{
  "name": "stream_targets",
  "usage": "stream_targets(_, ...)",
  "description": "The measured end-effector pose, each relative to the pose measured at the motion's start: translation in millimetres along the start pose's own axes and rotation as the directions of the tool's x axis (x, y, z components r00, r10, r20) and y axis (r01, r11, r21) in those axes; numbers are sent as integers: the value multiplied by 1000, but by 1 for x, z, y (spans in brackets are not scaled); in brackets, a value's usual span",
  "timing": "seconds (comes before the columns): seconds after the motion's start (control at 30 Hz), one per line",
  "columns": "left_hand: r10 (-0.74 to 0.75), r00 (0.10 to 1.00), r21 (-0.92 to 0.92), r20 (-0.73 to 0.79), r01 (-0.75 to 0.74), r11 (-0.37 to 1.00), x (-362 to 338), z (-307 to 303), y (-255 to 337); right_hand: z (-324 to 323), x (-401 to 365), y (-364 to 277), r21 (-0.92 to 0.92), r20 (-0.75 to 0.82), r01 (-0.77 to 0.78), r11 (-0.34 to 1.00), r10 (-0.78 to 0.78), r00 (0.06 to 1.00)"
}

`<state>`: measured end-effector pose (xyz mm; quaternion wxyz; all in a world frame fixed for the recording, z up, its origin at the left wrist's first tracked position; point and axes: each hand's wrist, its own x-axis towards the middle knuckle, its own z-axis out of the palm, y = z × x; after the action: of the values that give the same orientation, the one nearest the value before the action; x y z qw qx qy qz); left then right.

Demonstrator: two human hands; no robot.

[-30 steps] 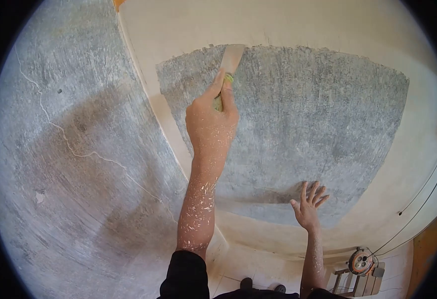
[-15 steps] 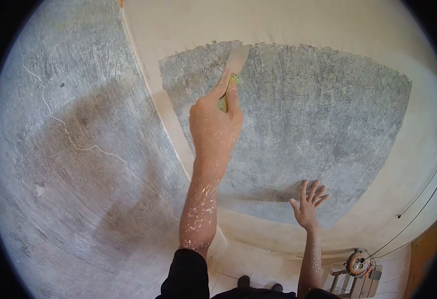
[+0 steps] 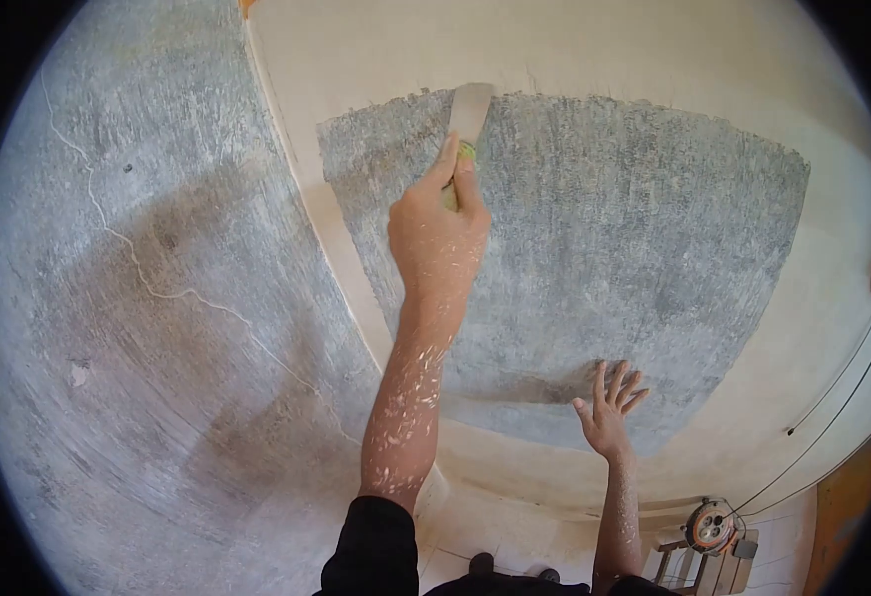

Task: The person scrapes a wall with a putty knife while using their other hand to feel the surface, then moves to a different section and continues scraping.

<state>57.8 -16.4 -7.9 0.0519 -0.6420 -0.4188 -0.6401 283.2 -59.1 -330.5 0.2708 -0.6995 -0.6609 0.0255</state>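
My left hand (image 3: 440, 233) is closed around the green handle of a scraper (image 3: 471, 109), with white flecks scattered over the hand and forearm. The scraper's wide blade points up the wall and meets the cream coating (image 3: 614, 45) at the top edge of the bare grey patch (image 3: 594, 228). Lower down to the right, my right hand (image 3: 606, 412) is spread open at the wall over the lower part of that patch, holding nothing. Part of the scraper handle is hidden inside my left hand.
A rough grey wall (image 3: 187, 397) with a long crack adjoins on the left, past a pale corner strip. At lower right, an orange-rimmed cable reel (image 3: 711, 526) rests on a wooden stool (image 3: 719, 573). Dark cables (image 3: 803, 457) run up from it. Pale floor tiles (image 3: 455, 568) lie below.
The scraper blade has shifted slightly left and stands more upright, its edge now slightly over the cream border. My right hand stays spread in nearly the same place.
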Motion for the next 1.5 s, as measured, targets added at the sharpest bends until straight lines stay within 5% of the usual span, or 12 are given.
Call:
stream_targets(0.17, -111, 991, 95, 71, 104, 990, 5, -14, 8, -2, 1, 2, 16, 7, 16, 1000, -16, 1000)
stream_targets(0.87, 21, 1000, 56, -10, -20, 998, 12, -9, -6, -1, 5, -2, 15, 34, -20, 1000, 20, 999)
stream_targets(0.97, -200, 971, 35, 132, 197, 980, 6, -29, 3, 5, 6, 0, 11, 8, -14, 1000, 14, 1000)
stream_targets(1.07, -225, 971, 34, 81, 223, 974, 15, -22, -7, -5, 7, -7, -27, 72, -60, 998, 62, 995)
stream_targets(1.27, -63, 997, 60, -34, 65, 996, 27, -30, -38, 9, 6, 3, 6, -19, -1, 1000, 1, 1000)
stream_targets(1.5, -80, 997, 121, -7, 80, 989, 26, -34, -35, 12, 6, 2, -16, -33, -22, 1000, 22, 999)
